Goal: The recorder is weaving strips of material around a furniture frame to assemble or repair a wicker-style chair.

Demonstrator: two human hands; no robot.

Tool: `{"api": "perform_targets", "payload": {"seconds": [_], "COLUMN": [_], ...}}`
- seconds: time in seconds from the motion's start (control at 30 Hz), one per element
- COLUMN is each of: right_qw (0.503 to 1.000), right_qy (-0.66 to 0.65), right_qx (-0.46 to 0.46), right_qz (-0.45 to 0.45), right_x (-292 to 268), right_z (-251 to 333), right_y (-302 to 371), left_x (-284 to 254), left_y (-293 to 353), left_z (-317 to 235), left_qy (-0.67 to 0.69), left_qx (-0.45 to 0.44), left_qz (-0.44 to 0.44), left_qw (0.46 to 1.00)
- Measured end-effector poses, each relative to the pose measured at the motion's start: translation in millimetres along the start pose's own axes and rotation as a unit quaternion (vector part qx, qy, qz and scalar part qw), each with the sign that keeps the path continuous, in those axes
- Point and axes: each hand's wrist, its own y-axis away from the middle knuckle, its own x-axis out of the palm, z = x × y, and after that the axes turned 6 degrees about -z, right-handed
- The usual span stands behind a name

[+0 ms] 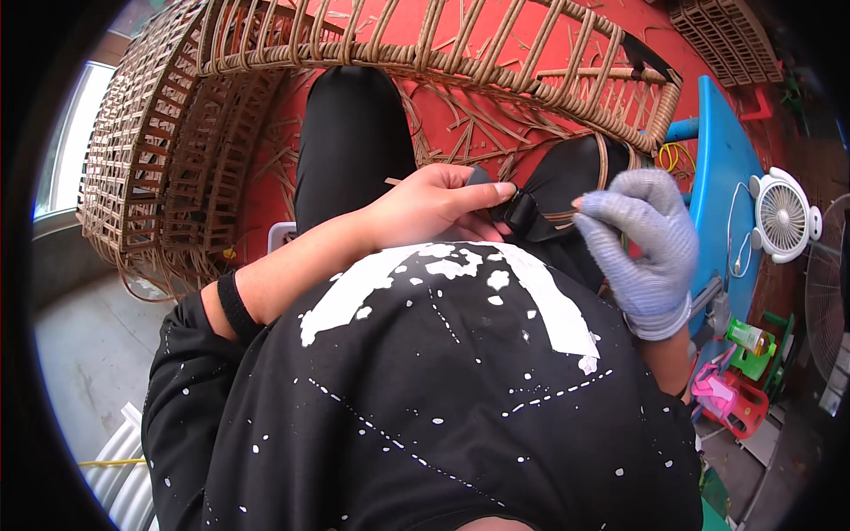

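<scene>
My left hand point(447, 202) is bare and closed, thumb and forefinger pressing on a black piece point(521, 212) that looks like a strap with a buckle. Between it and my right hand runs a thin tan wicker strip point(558, 218). My right hand point(646, 234), in a grey knit glove with one bare fingertip showing, pinches at the end of that strip. Across my knees, just beyond both hands, lies a large woven wicker frame point(496, 75) with open slats. More tan strips point(604, 159) loop over my right knee.
A big wicker basketwork side point(150, 142) rises at the left. Loose wicker offcuts point(469, 124) litter the red floor. To the right are a blue plastic panel point(722, 177), a white fan point(784, 212), a pink-and-red stool point(735, 403) and a bottle point(748, 336). Another wicker piece point(726, 35) stands far right.
</scene>
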Motion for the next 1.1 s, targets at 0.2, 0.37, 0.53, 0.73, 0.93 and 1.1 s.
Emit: {"api": "perform_targets", "payload": {"seconds": [0.2,0.37,0.53,0.73,0.93,1.1], "right_qw": [0.995,0.990,0.984,0.985,0.978,0.979], "right_qy": [-0.015,-0.040,-0.053,-0.075,-0.071,-0.050], "right_qx": [0.052,0.082,0.143,0.142,0.186,0.185], "right_qz": [0.089,0.109,0.088,0.056,0.057,0.073], "right_x": [26.9,41.7,41.9,46.0,40.3,35.3], "right_z": [-7.0,-20.9,-18.3,-24.9,-28.2,-30.0], "right_y": [0.3,8.2,16.9,26.8,34.6,38.7], "left_x": [3.5,8.8,9.7,12.6,12.9,12.9], "left_y": [1.5,1.6,-0.9,0.3,0.7,0.2], "left_z": [0.8,1.7,6.0,8.0,6.6,6.8], "left_qy": [0.017,0.021,0.039,0.063,0.051,0.048], "left_qx": [0.024,0.034,0.040,0.031,0.029,0.013], "left_qz": [0.018,0.006,0.007,0.027,0.020,0.017], "left_qw": [0.999,0.999,0.998,0.997,0.998,0.999]}}
